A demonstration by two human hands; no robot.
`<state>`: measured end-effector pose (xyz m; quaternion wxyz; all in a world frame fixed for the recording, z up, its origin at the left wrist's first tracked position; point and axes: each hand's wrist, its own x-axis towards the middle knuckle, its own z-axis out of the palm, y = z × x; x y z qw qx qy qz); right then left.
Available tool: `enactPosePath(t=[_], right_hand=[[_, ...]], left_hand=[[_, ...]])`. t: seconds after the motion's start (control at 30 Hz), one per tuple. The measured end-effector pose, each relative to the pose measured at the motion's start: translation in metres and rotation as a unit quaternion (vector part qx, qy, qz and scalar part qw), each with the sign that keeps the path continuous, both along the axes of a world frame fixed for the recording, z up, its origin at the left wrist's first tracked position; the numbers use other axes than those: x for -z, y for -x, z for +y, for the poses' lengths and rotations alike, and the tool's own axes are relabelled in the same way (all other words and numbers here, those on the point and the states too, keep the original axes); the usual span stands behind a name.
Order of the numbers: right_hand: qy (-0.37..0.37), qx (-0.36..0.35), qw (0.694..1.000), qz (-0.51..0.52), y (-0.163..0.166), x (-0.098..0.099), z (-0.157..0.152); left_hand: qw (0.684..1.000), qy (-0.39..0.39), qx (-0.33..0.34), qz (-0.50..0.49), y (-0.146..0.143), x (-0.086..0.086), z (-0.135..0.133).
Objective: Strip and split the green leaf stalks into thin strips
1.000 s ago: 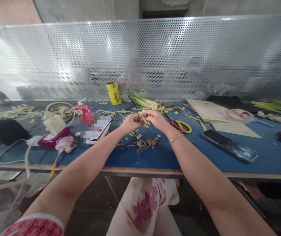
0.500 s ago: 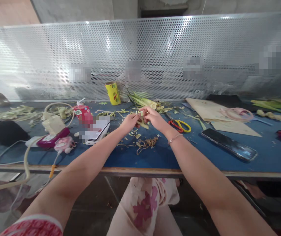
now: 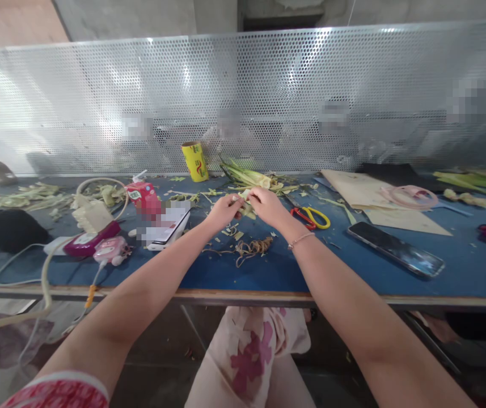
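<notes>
Over the middle of the blue table (image 3: 234,272), my left hand (image 3: 225,209) and my right hand (image 3: 266,205) meet at their fingertips. Both are closed on a small pale green plant piece (image 3: 246,208), which looks like husk or leaf; the fingers partly cover it. Below them lies a tangle of brown twine (image 3: 254,249), with pale scraps (image 3: 232,231) around it. Scissors (image 3: 311,217) with red and yellow handles rest right of my right hand. Just behind my hands is a bunch of green and pale stalks (image 3: 251,177).
A yellow tube (image 3: 195,162) stands before the perforated metal screen (image 3: 260,79). To the left are a red carton (image 3: 143,195), a white box-like thing (image 3: 170,226), cables and a black pouch (image 3: 11,229). To the right lie a phone (image 3: 396,249), cardboard (image 3: 413,222) and a pink ring-shaped thing (image 3: 410,196).
My right hand has shifted slightly, its fingers now drawn in closer around the plant piece. My left hand stays nearly in place.
</notes>
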<state>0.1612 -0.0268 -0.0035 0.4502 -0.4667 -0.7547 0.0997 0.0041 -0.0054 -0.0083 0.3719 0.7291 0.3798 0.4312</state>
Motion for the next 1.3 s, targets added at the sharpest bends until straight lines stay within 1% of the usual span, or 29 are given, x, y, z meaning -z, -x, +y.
enactPosePath(t=[0.1,0.2,0.4,0.57,0.63,0.73,0.8,0.83,0.93,1.0,1.1,1.17,1.3], right_hand=[[0.028,0.037,0.999,-0.006,0.001,-0.001,-0.002],[0.042,0.063,0.997,0.006,0.000,0.002,0.001],[0.066,0.069,0.995,0.037,0.000,0.001,0.003],[0.119,0.070,0.985,0.105,0.002,-0.007,-0.003],[0.121,0.071,0.983,0.118,0.002,-0.008,-0.004],[0.118,0.080,0.984,0.105,0.002,-0.008,-0.004],[0.117,0.081,0.985,0.100,0.002,-0.007,-0.002],[0.115,0.079,0.985,0.103,0.001,-0.006,-0.001],[0.110,0.056,0.984,0.125,0.000,-0.003,0.002],[0.107,0.028,0.983,0.145,0.000,-0.001,0.003],[0.118,-0.020,0.976,0.184,0.002,0.001,0.002],[0.143,-0.047,0.964,0.218,0.004,0.001,0.001],[0.181,-0.109,0.940,0.270,0.007,-0.002,-0.001]], left_hand=[[0.998,-0.041,-0.018,0.042,0.003,0.000,0.000],[0.995,-0.080,-0.026,0.061,0.003,-0.002,-0.003],[0.980,-0.179,-0.015,0.091,0.002,-0.009,-0.009],[0.972,-0.208,0.008,0.111,0.003,-0.012,-0.009],[0.971,-0.213,0.015,0.111,0.003,-0.012,-0.009],[0.970,-0.217,0.015,0.113,0.002,-0.011,-0.010],[0.974,-0.199,-0.002,0.107,0.002,-0.010,-0.009],[0.978,-0.179,-0.017,0.104,0.002,-0.009,-0.009],[0.993,-0.075,-0.045,0.079,0.002,-0.006,-0.007],[0.999,0.007,-0.035,0.031,0.000,-0.005,-0.007],[0.993,0.106,-0.015,-0.059,-0.003,-0.006,-0.009],[0.986,0.137,-0.008,-0.092,-0.004,-0.007,-0.012],[0.981,0.158,0.015,-0.112,-0.004,-0.008,-0.014]])
